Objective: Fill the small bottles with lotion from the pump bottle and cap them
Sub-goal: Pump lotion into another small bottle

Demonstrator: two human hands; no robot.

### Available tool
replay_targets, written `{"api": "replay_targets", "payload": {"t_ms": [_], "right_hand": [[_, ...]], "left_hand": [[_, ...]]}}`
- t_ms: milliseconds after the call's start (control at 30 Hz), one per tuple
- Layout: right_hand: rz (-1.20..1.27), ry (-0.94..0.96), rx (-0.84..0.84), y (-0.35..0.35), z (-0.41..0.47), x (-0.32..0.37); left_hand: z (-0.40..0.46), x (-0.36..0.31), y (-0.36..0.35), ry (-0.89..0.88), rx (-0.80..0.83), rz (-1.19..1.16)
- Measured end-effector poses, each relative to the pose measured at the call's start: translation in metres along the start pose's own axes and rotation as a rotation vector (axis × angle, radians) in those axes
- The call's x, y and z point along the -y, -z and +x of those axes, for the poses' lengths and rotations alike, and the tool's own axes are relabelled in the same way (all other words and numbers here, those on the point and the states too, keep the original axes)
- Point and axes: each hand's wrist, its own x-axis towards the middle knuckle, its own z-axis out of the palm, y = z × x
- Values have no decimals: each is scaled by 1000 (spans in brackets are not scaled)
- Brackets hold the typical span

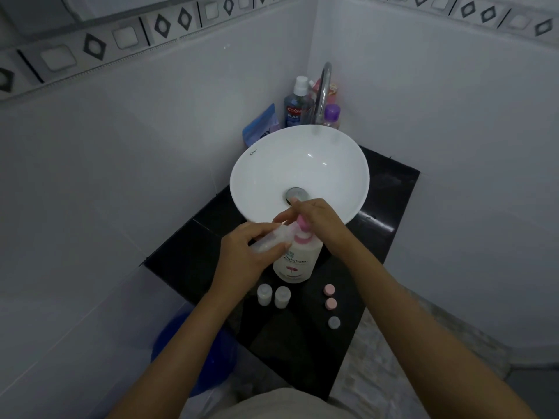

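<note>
- Head view: filling step's on. The left hand (242,255) grips a small bottle (273,238) tilted with its mouth up by the nozzle of the pump bottle (298,258), which sits on the black table (187,255) just in front of the sink (299,173).
- The right hand (317,220) presses flat on the pump head.
- Two more small bottles (273,295) and three loose caps (330,303) sit just nearer than the pump bottle.
- Next, I'd guess: keep the mouth lined up, then grab a cap.
</note>
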Motion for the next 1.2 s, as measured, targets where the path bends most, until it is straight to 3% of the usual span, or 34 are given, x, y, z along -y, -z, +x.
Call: {"api": "replay_targets", "payload": {"t_ms": [233,500,733,933,1067,1200], "right_hand": [[211,148,-85,-9,-2,-14],[79,109,-37,-4,0,-9],[229,161,-151,-12,0,-13],[226,78,-148,-18,0,-23],[107,127,-106,-7,3,-14],[192,174,-144,-11,3,-15]], "left_hand": [[-1,0,1,-15,1,6],[1,1,1,2,14,-12],[3,-3,2,-23,2,-15],[0,3,2,21,24,-5],[3,-2,2,15,14,-30],[3,-5,4,-1,13,-45]]}}
